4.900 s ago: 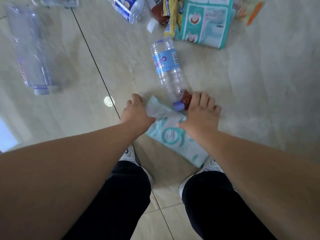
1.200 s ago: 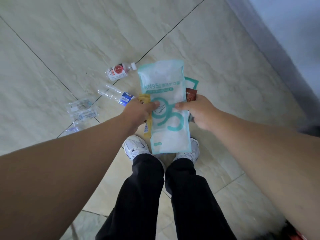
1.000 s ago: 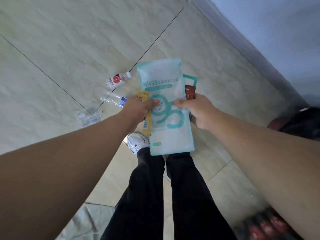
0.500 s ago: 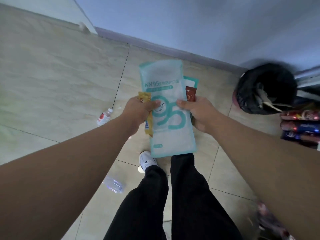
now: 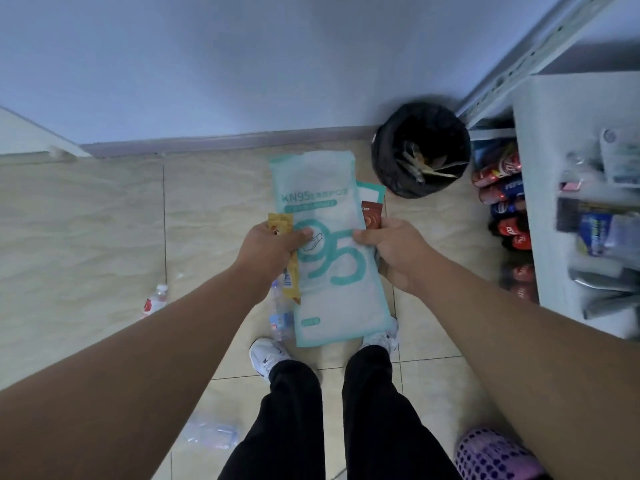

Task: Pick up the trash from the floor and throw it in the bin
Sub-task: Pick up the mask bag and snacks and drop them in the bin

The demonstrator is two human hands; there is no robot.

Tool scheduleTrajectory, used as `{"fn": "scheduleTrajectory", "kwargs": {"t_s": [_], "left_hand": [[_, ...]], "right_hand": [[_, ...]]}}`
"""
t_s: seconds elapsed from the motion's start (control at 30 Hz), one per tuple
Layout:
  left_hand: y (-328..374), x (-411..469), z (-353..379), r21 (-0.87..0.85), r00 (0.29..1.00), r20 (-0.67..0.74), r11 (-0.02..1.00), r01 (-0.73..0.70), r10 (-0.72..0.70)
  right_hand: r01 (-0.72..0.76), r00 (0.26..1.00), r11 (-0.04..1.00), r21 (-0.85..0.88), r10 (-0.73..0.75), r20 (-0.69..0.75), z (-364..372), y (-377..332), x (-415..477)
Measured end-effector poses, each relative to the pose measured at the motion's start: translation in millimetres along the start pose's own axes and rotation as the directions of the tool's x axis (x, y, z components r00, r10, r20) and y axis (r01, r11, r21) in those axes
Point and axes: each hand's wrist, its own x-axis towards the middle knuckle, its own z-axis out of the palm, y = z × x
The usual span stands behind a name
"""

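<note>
**Trash held in both hands, bin ahead to the right**

I see a flat white-and-teal plastic mask packet printed "KN95" held upright over the beige tiled floor, gripped on both edges. My left hand has its fingers clamped on the packet's left edge together with a thin yellow sachet. My right hand is closed on the right edge, also pinning a small brown sachet and another teal-edged packet behind. The round bin lined with a black bag stands by the wall, up and to the right of the packet, next to a white shelf unit. Clear plastic bottles lie on the floor, one with a red label off to the left.
</note>
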Motion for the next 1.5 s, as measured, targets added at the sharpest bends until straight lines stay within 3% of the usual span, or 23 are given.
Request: {"fn": "scheduleTrajectory", "kwargs": {"t_s": [0.33, 0.57, 0.93, 1.13, 1.5], "left_hand": [[-12.2, 18.8, 125.4, 0.076, 0.996, 0.058, 0.995, 0.069, -0.073], [-0.1, 49.8, 198.6, 0.138, 0.995, 0.062, 0.988, 0.067, -0.076], [68.0, 132.0, 239.1, 0.271, 0.996, 0.072, 0.962, 0.035, -0.057], [106.6, 205.7, 250.8, 0.381, 0.995, 0.089, 0.924, 0.005, -0.042], [106.1, 316.3, 300.5, 0.587, 0.987, 0.126, 0.809, 0.011, -0.105]], "right_hand": [[-0.030, 0.997, 0.995, 0.097, 0.036, -0.064, -133.0, 12.8, 26.3], [-0.019, 0.988, 0.994, 0.110, 0.036, -0.152, -186.3, -3.5, 52.0], [-0.004, 0.960, 0.990, 0.138, 0.042, -0.276, -206.4, -78.4, 115.5], [0.009, 0.945, 0.999, 0.031, 0.002, -0.327, -210.5, -126.3, 178.1], [-0.094, 0.918, 0.995, -0.044, 0.070, -0.390, -238.8, -140.0, 295.6]]}}
